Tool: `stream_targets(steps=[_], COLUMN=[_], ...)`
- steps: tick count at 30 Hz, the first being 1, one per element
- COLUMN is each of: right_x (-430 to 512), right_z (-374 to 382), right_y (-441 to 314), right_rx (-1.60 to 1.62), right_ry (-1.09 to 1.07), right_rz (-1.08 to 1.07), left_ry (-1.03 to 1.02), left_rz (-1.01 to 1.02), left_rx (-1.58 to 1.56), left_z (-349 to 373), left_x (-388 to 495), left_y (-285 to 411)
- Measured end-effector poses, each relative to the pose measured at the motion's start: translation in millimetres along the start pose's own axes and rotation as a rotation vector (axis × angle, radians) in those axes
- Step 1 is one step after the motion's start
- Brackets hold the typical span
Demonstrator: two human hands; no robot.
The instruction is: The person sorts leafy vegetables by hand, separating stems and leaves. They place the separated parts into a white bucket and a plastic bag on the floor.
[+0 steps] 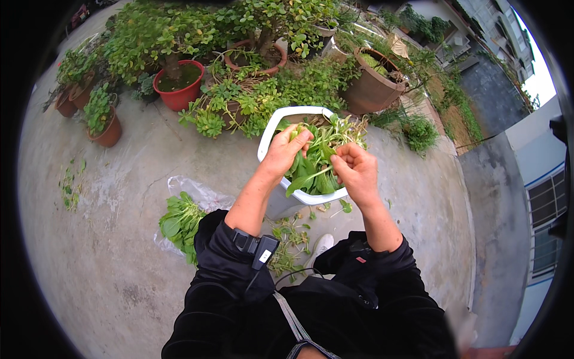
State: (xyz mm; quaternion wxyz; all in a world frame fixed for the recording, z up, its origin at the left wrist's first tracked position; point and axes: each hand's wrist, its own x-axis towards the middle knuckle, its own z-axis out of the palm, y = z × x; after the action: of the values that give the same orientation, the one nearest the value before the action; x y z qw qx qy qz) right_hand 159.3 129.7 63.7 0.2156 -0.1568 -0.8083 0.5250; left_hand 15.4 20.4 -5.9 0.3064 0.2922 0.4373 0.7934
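Note:
In front of me stands a white plastic bin (266, 134), filled with leafy greens (325, 179) and pale, wilted stems (354, 130) toward its far right side. My left hand (287, 146) is over the bin's left part, its thumb and fingers closed around a small bunch of green stalks (293, 131). Over the right part, my right hand (356, 168) pinches a green leaf (328, 151) between thumb and fingers. A pale leaf stalk (316, 174) stretches from near those fingers to the bin's near rim. The palms and some fingertips are hidden.
Left of my legs, a heap of leafy greens (181, 222) lies on a clear plastic bag (197, 190). Leaf scraps (289, 242) litter the concrete by my white shoe (322, 247). Beyond the bin stand a red pot (179, 96), a large brown pot (374, 87) and several other potted plants.

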Motion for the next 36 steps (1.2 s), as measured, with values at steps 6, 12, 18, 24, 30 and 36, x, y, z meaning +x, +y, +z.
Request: stream_targets(steps=[6, 12, 18, 24, 30, 36], right_x=[-23.5, -31.2, -5.9, 32.5, 101.9, 101.6], right_z=[-11.7, 0.8, 10.7, 7.9, -15.5, -55.3], right_y=[-6.4, -3.5, -15.3, 4.5, 39.6, 28.3], right_rx=[-0.125, -0.647, -0.490, -0.801, -1.089, -1.093], right_ry=[-0.344, -0.566, -0.311, -0.115, -0.126, -0.106], right_rz=[0.011, -0.145, -0.254, -0.426, -0.463, -0.281], left_ry=[0.186, 0.259, 0.270, 0.466, 0.553, 0.583], left_rz=[-0.088, -0.022, -0.078, 0.035, 0.053, 0.044], left_rx=[-0.244, -0.366, -0.349, -0.308, -0.366, -0.367], left_z=[-9.4, -16.2, -17.6, -21.2, -30.6, -36.6], left_x=[2.4, 5.3, 4.1, 4.2, 2.0, 0.7], left_y=[2.0, 5.8, 7.6, 11.2, 19.5, 23.5])
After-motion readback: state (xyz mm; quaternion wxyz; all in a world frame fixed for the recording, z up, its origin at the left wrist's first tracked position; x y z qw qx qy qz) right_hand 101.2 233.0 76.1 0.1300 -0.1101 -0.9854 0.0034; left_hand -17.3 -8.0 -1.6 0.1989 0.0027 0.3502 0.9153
